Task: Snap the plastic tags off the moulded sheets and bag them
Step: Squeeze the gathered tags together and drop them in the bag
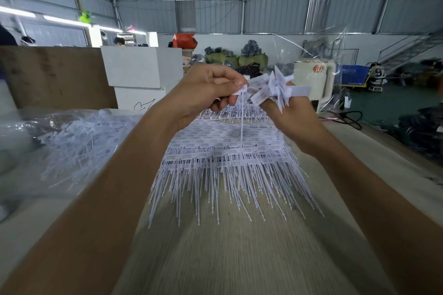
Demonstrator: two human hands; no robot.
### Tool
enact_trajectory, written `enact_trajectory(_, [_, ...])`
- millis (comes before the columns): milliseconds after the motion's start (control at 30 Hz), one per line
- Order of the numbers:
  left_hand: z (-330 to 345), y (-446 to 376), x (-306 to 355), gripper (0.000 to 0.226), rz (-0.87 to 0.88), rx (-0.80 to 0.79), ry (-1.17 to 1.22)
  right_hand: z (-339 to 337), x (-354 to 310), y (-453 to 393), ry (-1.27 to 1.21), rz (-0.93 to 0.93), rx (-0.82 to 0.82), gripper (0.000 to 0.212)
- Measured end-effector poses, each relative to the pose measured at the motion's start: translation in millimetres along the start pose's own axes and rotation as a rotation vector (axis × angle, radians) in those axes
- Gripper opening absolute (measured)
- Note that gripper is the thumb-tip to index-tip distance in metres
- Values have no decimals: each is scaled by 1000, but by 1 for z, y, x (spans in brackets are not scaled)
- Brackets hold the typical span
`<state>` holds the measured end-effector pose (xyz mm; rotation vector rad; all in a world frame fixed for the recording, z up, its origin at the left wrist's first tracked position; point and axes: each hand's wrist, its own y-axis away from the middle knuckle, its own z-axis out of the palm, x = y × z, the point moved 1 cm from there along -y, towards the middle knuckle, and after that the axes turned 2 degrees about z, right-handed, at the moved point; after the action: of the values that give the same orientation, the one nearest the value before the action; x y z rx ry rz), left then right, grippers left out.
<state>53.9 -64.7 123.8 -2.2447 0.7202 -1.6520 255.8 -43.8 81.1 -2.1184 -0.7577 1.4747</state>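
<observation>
Both hands are raised above a stack of white moulded tag sheets (225, 151) lying on the wooden table (227, 246). My left hand (203, 90) pinches the flat head of a single white tag (242, 112), whose thin tail hangs straight down. My right hand (294, 117) grips a bunch of white tags (273, 90) that fan out above its fingers. The two hands are close together, almost touching at the tags. A clear plastic bag of loose tags (79, 141) lies at the left of the table.
White boxes (141, 72) and a brown board (55, 74) stand behind the table at the left. An upright clear bag (335, 74) and a cream machine (314, 79) stand at the right. Dark bundles and a black cable (352, 118) lie on the floor further right.
</observation>
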Motion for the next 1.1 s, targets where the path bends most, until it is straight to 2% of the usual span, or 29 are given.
enact_trajectory(167, [2, 1, 1, 9, 5, -15, 6, 2, 1, -1, -123, 45, -34, 31])
enact_trajectory(367, [-1, 0, -1, 8, 21, 42, -2, -1, 6, -3, -102, 81, -23, 5])
enact_trajectory(500, [0, 0, -2, 9, 29, 57, 3, 1, 7, -1, -77, 148, -37, 25])
enact_trajectory(700, [2, 0, -2, 7, 54, 40, 10, 5, 4, -1, -261, 194, -94, 38])
enact_trajectory(767, [3, 0, -2, 7, 57, 28, 9, 4, 2, 0, -260, 192, -85, 31])
enact_trajectory(867, [3, 1, -2, 8, 55, -11, -10, 3, 2, -2, -209, 272, -11, 5])
enact_trajectory(933, [4, 1, -2, 10, 52, -49, -28, 3, 4, -4, -179, 320, 49, 16])
enact_trajectory(1100, [8, 5, 0, 8, 56, -173, -83, 2, 7, -6, -116, 305, 18, 30])
